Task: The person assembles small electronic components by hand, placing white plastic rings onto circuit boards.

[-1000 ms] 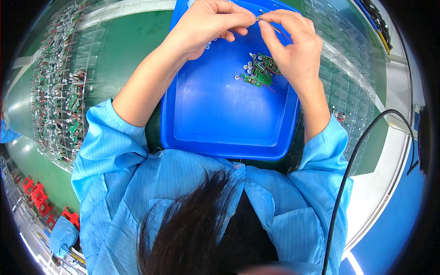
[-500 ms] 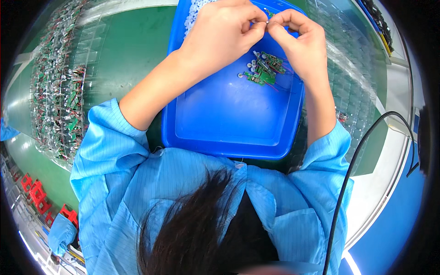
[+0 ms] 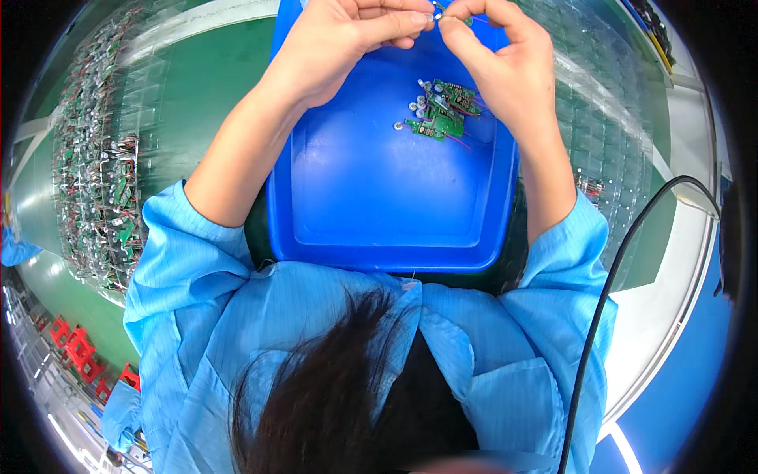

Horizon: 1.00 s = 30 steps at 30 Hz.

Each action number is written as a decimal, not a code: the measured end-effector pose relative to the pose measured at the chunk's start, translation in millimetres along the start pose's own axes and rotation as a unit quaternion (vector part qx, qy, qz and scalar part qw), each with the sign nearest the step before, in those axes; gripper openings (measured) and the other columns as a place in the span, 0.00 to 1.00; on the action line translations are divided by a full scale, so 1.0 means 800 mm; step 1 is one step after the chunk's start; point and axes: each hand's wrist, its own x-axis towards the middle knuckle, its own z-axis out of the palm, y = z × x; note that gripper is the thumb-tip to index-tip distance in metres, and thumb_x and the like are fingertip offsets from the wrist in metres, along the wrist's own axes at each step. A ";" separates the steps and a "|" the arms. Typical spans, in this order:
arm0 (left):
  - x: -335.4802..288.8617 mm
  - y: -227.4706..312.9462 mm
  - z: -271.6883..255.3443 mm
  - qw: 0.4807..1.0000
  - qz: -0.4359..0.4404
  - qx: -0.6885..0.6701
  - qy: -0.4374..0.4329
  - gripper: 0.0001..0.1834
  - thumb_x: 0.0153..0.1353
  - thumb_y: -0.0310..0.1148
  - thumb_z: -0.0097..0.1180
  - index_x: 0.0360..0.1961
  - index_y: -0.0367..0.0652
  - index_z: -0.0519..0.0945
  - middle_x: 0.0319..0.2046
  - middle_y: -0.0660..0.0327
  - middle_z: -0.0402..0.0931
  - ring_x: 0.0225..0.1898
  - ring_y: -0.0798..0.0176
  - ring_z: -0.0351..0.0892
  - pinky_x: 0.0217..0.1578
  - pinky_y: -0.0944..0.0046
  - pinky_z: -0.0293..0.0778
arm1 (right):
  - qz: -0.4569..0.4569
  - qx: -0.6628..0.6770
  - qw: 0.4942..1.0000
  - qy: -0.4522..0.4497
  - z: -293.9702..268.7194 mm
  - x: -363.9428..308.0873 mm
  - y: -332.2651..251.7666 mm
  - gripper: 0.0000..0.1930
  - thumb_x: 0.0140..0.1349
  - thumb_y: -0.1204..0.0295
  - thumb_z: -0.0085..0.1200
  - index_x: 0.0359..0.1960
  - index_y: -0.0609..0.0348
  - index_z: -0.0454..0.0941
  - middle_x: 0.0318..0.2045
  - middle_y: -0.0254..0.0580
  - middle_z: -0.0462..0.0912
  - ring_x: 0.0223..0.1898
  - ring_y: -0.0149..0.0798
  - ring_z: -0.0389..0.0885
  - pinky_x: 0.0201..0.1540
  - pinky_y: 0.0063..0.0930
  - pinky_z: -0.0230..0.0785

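Observation:
Over the far end of a blue plastic tray (image 3: pixel 387 257), my two hands meet at their fingertips. My left hand (image 3: pixel 339 39) has its thumb and index finger closed at a small round silvery part (image 3: pixel 438 16). From the right, my right hand (image 3: pixel 505 63) pinches at the same spot, with a bit of green circuit board (image 3: pixel 469 21) showing by its fingers. How the part and board join is hidden. Below the hands, a small pile of green circuit boards (image 3: pixel 446 118) with thin wires and round silvery parts lies in the tray.
Clear plastic trays packed with wired circuit boards (image 3: pixel 103 189) line the green table on the left. More clear trays (image 3: pixel 604 126) stand at the right, one holding wired parts (image 3: pixel 591 186). A black cable (image 3: pixel 608 288) curves along my right side. Red stools (image 3: pixel 79 347) stand at the lower left.
Both hands have moved up and slightly left in the picture. My left hand has turned, its fingers now stretched more sideways. The tray and board pile have shifted slightly left in view.

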 end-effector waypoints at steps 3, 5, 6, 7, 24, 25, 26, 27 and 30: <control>0.001 0.002 0.009 0.999 0.019 0.028 -0.003 0.10 0.68 0.24 0.62 0.48 0.33 0.84 0.38 0.59 0.85 0.37 0.70 0.81 0.43 0.71 0.78 | -0.023 -0.015 0.999 0.019 0.002 -0.003 0.003 0.04 0.56 0.76 0.63 0.28 0.62 0.80 0.28 0.42 0.82 0.37 0.39 0.82 0.43 0.31 0.72; 0.002 0.000 0.008 1.000 0.023 0.019 0.001 0.10 0.68 0.24 0.62 0.49 0.33 0.84 0.38 0.59 0.85 0.37 0.69 0.82 0.43 0.71 0.78 | -0.067 -0.052 0.996 0.043 0.005 -0.003 -0.003 0.04 0.55 0.77 0.64 0.28 0.62 0.81 0.29 0.43 0.83 0.36 0.41 0.81 0.44 0.33 0.72; 0.002 -0.002 0.007 1.000 0.024 0.013 0.003 0.10 0.69 0.24 0.61 0.49 0.32 0.84 0.38 0.58 0.85 0.37 0.69 0.82 0.43 0.71 0.78 | -0.046 -0.035 0.997 0.045 0.009 -0.004 -0.003 0.04 0.52 0.78 0.64 0.27 0.60 0.80 0.29 0.41 0.81 0.36 0.45 0.79 0.44 0.36 0.71; 0.001 -0.002 0.008 0.999 0.029 0.013 0.005 0.10 0.69 0.24 0.61 0.49 0.32 0.84 0.38 0.58 0.85 0.37 0.69 0.82 0.43 0.71 0.78 | -0.051 -0.036 0.997 0.043 0.010 -0.005 0.008 0.04 0.52 0.78 0.64 0.27 0.60 0.80 0.29 0.41 0.81 0.36 0.45 0.79 0.44 0.36 0.71; -0.002 0.003 0.017 1.000 0.002 0.019 0.013 0.12 0.66 0.23 0.64 0.50 0.31 0.85 0.39 0.59 0.85 0.39 0.70 0.82 0.45 0.71 0.78 | -0.109 -0.129 0.983 0.072 0.009 -0.008 0.037 0.05 0.56 0.72 0.67 0.34 0.57 0.85 0.36 0.36 0.87 0.44 0.38 0.82 0.51 0.33 0.74; -0.003 -0.001 0.016 1.000 0.004 0.009 0.009 0.12 0.66 0.23 0.64 0.49 0.31 0.85 0.39 0.59 0.85 0.39 0.70 0.82 0.45 0.71 0.78 | -0.119 -0.157 0.978 0.066 0.009 -0.009 0.036 0.05 0.55 0.72 0.67 0.33 0.56 0.85 0.35 0.36 0.87 0.44 0.39 0.82 0.51 0.34 0.74; -0.002 -0.003 0.016 1.000 0.003 0.011 0.015 0.11 0.66 0.23 0.64 0.49 0.31 0.85 0.39 0.59 0.86 0.39 0.70 0.82 0.45 0.70 0.78 | -0.136 -0.168 0.974 0.070 0.009 -0.007 0.038 0.05 0.53 0.73 0.67 0.32 0.55 0.85 0.35 0.35 0.87 0.45 0.40 0.82 0.51 0.36 0.75; 0.000 -0.002 0.017 1.000 0.004 0.012 0.013 0.11 0.66 0.23 0.64 0.49 0.31 0.85 0.39 0.59 0.86 0.39 0.70 0.82 0.45 0.70 0.78 | -0.137 -0.169 0.973 0.071 0.007 -0.006 0.035 0.05 0.53 0.73 0.67 0.32 0.55 0.85 0.35 0.35 0.87 0.45 0.40 0.82 0.51 0.36 0.75; -0.004 -0.006 0.018 0.999 0.011 0.024 0.022 0.11 0.66 0.22 0.64 0.48 0.31 0.85 0.39 0.58 0.86 0.40 0.69 0.83 0.46 0.70 0.79 | -0.185 -0.269 0.943 0.056 0.005 -0.004 0.012 0.05 0.53 0.74 0.68 0.32 0.55 0.85 0.35 0.34 0.88 0.45 0.40 0.82 0.50 0.35 0.76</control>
